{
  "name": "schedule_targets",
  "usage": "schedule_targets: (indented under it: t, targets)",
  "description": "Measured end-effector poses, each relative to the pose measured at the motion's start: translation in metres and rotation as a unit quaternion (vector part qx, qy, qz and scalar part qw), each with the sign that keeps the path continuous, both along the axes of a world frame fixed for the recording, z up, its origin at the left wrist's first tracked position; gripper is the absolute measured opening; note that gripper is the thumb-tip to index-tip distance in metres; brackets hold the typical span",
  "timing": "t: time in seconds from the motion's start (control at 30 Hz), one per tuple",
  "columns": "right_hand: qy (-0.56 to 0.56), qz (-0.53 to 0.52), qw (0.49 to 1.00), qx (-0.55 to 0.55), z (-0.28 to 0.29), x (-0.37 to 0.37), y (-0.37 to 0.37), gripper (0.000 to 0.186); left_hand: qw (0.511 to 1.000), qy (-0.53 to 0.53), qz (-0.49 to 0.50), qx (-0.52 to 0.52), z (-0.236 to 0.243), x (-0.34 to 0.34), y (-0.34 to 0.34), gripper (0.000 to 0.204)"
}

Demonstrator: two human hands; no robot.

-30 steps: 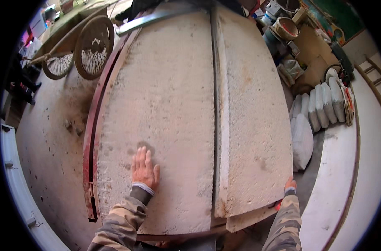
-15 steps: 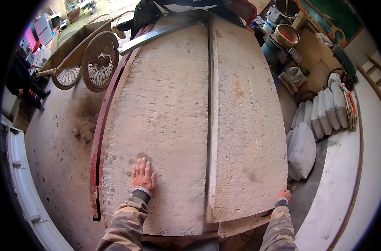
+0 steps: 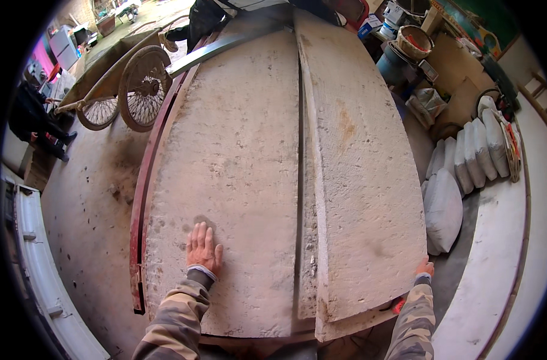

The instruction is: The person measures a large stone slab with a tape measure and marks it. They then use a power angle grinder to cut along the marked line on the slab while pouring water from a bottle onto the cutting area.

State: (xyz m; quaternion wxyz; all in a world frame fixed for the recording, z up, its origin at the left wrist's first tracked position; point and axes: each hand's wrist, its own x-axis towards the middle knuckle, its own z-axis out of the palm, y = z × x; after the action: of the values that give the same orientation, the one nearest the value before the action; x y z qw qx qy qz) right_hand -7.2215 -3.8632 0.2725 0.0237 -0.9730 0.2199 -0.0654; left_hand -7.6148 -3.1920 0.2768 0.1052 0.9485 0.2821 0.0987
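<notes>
Head view: touching the right slab [image 3: 369, 180] at its outer edge with the right hand [image 3: 425, 266], apparently to steady it; cannot tell finger closure. Well left of those fingers, resting the left hand [image 3: 204, 251] flat on the left slab [image 3: 243, 168], with fingers nearly together and thumb apart, likely for bracing. Far beyond the left fingertips, can see a metal bar [image 3: 225, 49] slanting across.

Hands [image 3: 204, 252] on slabs [image 3: 237, 156]; cart [image 3: 112, 66] leftward

No readable text, no legible labels, signs
</notes>
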Motion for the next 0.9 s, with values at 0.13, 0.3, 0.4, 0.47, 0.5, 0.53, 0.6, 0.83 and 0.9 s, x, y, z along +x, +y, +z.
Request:
schedule_targets:
  t: [0.13, 0.3, 0.4, 0.47, 0.5, 0.53, 0.6, 0.83, 0.9]
  targets:
    - [-0.036, 0.029, 0.999, 0.004, -0.007, -0.006, -0.004, 0.061, 1.000, 0.017, -0.001, 0.011, -0.005, -0.003, 0.000, 0.057]
    - [0.032, 0.025, 0.999, 0.008, -0.001, -0.003, 0.007, 0.063, 0.999, 0.012, -0.007, 0.033, -0.007, -0.005, 0.000, 0.058]
    - [0.020, 0.010, 1.000, 0.011, -0.007, 0.004, 0.002, 0.066, 0.999, 0.003, -0.011, 0.044, -0.009, -0.005, 0.000, 0.058]
    - [0.049, 0.007, 0.999, 0.003, -0.007, 0.010, -0.010, 0.067, 0.999, 0.009, -0.010, 0.038, -0.009, -0.002, 0.000, 0.059]
    - [0.065, 0.009, 0.998, -0.004, -0.006, 0.015, -0.015, 0.068, 0.999, 0.012, -0.005, 0.033, -0.009, 0.000, -0.002, 0.059]
    - [0.054, 0.006, 0.998, -0.014, -0.005, 0.018, -0.020, 0.069, 0.999, 0.014, -0.005, 0.030, -0.007, 0.002, -0.004, 0.060]
    - [0.034, -0.002, 0.999, -0.028, -0.014, 0.016, -0.024, 0.071, 0.999, 0.018, -0.007, 0.032, -0.008, 0.003, -0.001, 0.061]
    - [0.053, 0.043, 0.997, -0.032, -0.010, 0.007, -0.028, 0.069, 1.000, 0.012, -0.017, -0.017, -0.007, -0.005, 0.007, 0.060]
    - [0.060, 0.068, 0.996, -0.016, -0.019, -0.009, -0.017, 0.069, 0.999, 0.007, -0.011, -0.041, -0.004, -0.011, 0.010, 0.060]
